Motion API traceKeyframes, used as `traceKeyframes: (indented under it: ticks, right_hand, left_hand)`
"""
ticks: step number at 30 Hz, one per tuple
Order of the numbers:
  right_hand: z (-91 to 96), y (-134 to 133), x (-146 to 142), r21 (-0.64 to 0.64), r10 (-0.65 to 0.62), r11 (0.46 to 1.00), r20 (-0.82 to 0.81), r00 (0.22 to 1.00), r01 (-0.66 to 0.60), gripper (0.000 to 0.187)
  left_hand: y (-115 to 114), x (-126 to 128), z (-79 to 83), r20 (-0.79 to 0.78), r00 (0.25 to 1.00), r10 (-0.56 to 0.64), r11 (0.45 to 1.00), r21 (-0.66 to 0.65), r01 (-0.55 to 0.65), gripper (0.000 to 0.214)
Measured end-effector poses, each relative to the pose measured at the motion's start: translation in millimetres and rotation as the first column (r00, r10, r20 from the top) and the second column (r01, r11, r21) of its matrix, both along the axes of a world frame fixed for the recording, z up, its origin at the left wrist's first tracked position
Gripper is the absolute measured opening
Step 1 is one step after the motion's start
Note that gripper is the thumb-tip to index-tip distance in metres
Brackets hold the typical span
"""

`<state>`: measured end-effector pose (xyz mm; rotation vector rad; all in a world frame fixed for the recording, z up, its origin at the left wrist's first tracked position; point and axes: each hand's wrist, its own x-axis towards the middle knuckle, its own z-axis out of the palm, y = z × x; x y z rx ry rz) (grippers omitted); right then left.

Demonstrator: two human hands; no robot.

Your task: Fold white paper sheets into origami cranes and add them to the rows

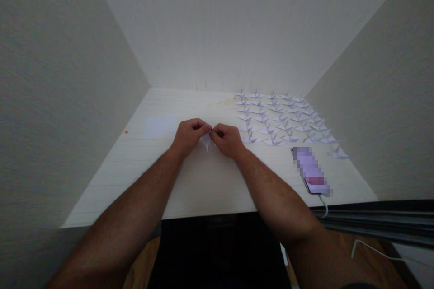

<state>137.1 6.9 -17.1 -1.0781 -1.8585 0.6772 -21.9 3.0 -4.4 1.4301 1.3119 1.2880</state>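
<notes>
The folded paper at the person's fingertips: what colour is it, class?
The folded paper looks white with a faint violet tint, best seen in the head view.

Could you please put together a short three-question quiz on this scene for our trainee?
1. True or false: the phone lies nearer the table's front edge than the rows of folded paper birds do.
2. What lies on the table to the left of the left hand?
a) a pair of scissors
b) a pale flat sheet
c) a mug
3. Fill in the blank: the left hand and the right hand meet in a fingertip grip on a small piece of ____.

Key: 1. True. 2. b. 3. Folded paper.
</notes>
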Motion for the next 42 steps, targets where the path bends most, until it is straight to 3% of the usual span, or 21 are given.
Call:
traceKeyframes:
  ticks: [6,12,17,20,24,34,42]
  right_hand:
    - [1.1,0,1,0.022,0.019,1.0,-0.001,1.0,-0.019,0.018]
    - [2.2,2,1,-0.07,-0.079,0.995,-0.143,0.987,0.069,0.021]
    - [5.1,1,0,-0.134,-0.099,0.988,-0.218,0.971,0.071,0.012]
    - [5.4,0,0,-0.15,-0.103,0.986,-0.19,0.976,0.075,0.014]
    - [6.2,0,1,-0.13,-0.113,0.987,-0.148,0.982,0.094,0.017]
    - [3.9,8,2,-0.21,-0.219,0.965,-0.322,0.921,0.156,0.017]
    - [-0.3,12,3,-0.227,-0.202,0.966,-0.351,0.914,0.127,0.02]
  left_hand:
    - [-1,2,0.8,0.012,1.0,0.014,1.0,-0.018,-0.014,0.023]
    - [-5,4,1.3,0.148,0.978,-0.149,0.979,-0.116,0.166,0.034]
    - [-6,5,3.3,0.066,0.991,-0.119,0.987,-0.101,0.126,0.027]
    - [-6,6,3.4,-0.041,0.997,-0.071,0.995,-0.072,0.068,0.02]
    - [-5,6,1.5,-0.089,0.993,-0.082,0.996,-0.046,0.078,0.02]
    - [-3,6,-3.6,0.187,0.943,-0.276,0.953,-0.076,0.294,0.043]
    - [-4,6,-4.9,0.268,0.935,-0.233,0.959,-0.098,0.267,0.037]
